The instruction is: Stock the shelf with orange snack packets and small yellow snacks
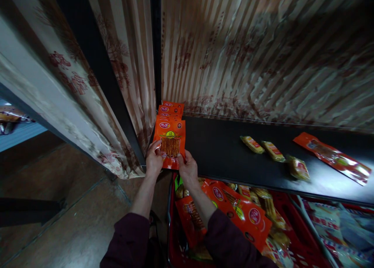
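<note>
An orange snack packet [170, 145] with a clear window showing brown sticks is held at the front left corner of the black shelf [213, 143]. My left hand [154, 159] grips its lower left edge, thumb on the front. On the lower right edge, my right hand [187, 166] pinches it the same way. Directly behind stand several matching orange packets [172, 105] in a row, only their tops showing. Whether the held packet touches the shelf is hidden.
Small yellow wrapped snacks [274, 151] and a long orange packet [333, 157] lie on the shelf. Below, a red basket [304, 217] holds more orange packets [233, 205]. Patterned curtains [248, 57] hang behind and to the left, beside a black post [108, 73].
</note>
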